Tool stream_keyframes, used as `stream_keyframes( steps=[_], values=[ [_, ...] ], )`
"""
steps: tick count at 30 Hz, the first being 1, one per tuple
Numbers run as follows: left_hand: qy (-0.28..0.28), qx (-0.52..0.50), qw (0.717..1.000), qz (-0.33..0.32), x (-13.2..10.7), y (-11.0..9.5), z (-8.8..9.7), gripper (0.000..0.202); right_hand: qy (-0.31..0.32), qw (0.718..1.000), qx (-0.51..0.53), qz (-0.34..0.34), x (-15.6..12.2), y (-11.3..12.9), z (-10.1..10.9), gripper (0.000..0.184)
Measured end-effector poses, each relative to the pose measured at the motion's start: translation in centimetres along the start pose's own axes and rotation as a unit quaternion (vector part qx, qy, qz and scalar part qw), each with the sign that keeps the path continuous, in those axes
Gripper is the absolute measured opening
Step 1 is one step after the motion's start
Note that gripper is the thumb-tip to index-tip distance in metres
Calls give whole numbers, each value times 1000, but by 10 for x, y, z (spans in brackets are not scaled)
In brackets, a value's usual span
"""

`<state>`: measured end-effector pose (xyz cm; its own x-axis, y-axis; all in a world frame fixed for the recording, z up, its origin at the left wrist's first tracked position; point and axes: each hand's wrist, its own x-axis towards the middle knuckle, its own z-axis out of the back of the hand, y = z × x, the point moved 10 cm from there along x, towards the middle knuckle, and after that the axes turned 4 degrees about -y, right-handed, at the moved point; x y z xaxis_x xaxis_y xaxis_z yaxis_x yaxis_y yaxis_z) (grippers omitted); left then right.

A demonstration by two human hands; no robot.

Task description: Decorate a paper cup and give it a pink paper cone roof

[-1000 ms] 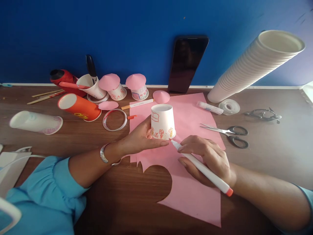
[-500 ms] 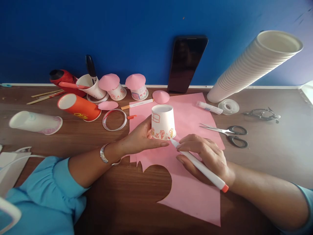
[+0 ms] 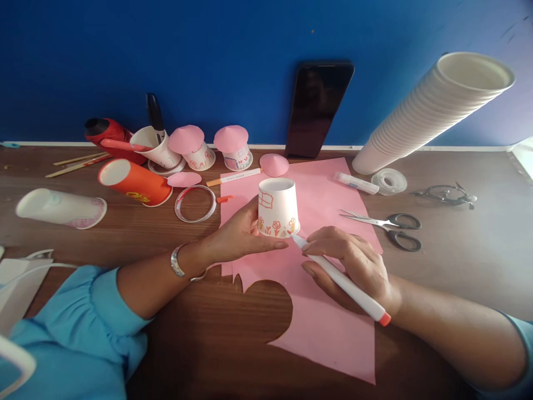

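Observation:
An upturned white paper cup (image 3: pixel 277 206) with small flowers and a window drawn on it stands on a pink paper sheet (image 3: pixel 325 328). My left hand (image 3: pixel 239 236) grips the cup from its left side, thumb under the rim. My right hand (image 3: pixel 353 266) is closed round a white marker with an orange end (image 3: pixel 345 284). The marker's tip touches the cup's lower right edge beside the flowers.
Two cups with pink cone roofs (image 3: pixel 231 145) stand at the back, near a loose pink cone (image 3: pixel 273 164), an orange cup (image 3: pixel 135 182) and a phone (image 3: pixel 318 108) leaning on the blue wall. Scissors (image 3: pixel 391 228), tape (image 3: pixel 389 181), a glue stick (image 3: pixel 357 183) and a cup stack (image 3: pixel 433 108) lie right.
The marker has shifted slightly in my right hand, its orange end swinging a little up and left, with the tip staying at the cup's lower edge. My left hand holds the cup still.

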<state>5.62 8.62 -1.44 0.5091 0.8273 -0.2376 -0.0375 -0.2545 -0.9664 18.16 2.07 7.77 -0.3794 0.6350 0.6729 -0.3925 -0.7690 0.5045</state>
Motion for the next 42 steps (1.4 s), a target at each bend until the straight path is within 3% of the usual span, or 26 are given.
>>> stream_keyframes(
  steps=[42],
  values=[
    [-7,15,1000,10,0,2,0,69,-1,1000,3,7,-1,1,-2,12]
  ],
)
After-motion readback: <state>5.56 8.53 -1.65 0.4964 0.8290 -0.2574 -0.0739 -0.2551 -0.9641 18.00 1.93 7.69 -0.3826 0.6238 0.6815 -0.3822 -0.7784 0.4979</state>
